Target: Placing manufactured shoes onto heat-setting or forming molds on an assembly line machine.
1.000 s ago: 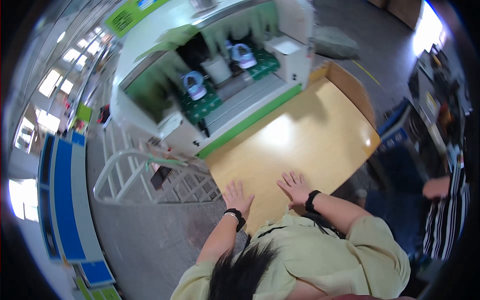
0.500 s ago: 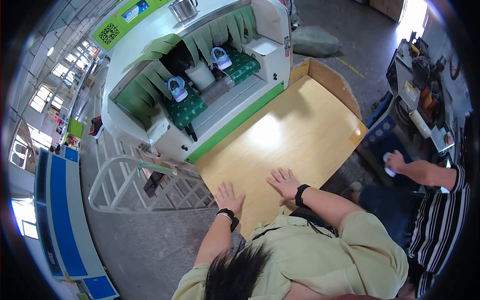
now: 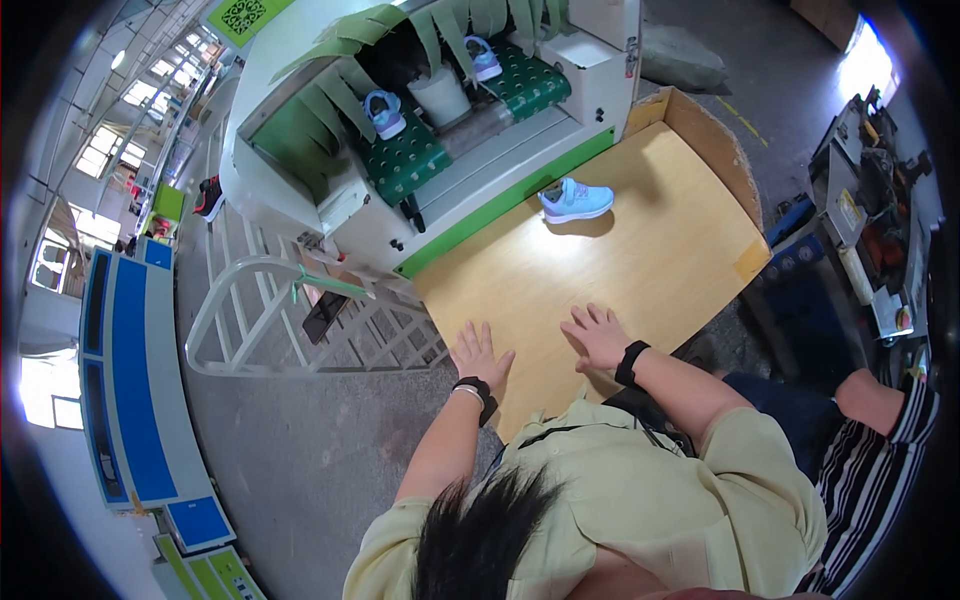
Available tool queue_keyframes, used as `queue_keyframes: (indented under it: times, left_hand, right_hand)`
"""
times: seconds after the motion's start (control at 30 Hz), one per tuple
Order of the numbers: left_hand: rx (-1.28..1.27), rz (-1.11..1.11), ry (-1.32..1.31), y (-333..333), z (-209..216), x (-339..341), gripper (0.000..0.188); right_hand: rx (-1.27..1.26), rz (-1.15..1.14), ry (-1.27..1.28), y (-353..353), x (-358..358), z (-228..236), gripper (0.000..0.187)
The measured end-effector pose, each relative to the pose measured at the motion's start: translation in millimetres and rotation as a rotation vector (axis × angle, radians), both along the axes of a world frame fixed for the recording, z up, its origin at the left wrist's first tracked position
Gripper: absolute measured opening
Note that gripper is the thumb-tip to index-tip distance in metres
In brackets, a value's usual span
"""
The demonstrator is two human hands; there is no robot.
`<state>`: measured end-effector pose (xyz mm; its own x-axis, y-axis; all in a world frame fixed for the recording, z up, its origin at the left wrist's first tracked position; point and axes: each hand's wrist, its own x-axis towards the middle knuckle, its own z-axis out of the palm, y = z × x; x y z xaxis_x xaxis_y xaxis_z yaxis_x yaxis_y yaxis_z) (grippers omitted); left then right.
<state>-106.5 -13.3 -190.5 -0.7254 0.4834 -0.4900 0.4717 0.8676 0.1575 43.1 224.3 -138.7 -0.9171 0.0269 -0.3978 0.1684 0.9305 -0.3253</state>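
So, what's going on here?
Someone's left hand and right hand rest, open and empty, on a wooden table. Beyond them, a light-blue shoe stands on the table near a white machine. Two more shoes sit on the machine's green dotted belts. A co-worker is at the right.

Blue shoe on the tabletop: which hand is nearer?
Right: right hand on the near side of the blue shoe; left hand farther off, by the left edge of the tabletop.
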Motion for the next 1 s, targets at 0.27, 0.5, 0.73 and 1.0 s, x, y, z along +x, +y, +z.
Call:
queue_keyframes:
  times: [0.27, 0.5, 0.73, 1.0]
  left_hand:
    - [-0.046, -0.014, -0.045, 1.4, 4.2, -2.8, 0.094]
    - [0.033, -0.043, -0.077, 2.0, 2.0, 0.9, 0.095]
    - [-0.009, -0.012, -0.117, -4.8, -3.3, 0.9, 0.095]
    - [-0.083, -0.049, -0.116, -4.8, -6.7, -11.3, 0.1]
  right_hand:
    - [0.024, -0.58, 0.581, 83.3, -119.1, -8.3, 0.073]
    - [-0.167, -0.782, 0.499, 124.5, -192.1, -57.7, 0.04]
    - [-0.586, -0.199, 0.542, 14.6, -143.2, -66.0, 0.014]
    - [-0.639, -0.144, 0.445, -29.1, -90.7, -47.3, 0.016]
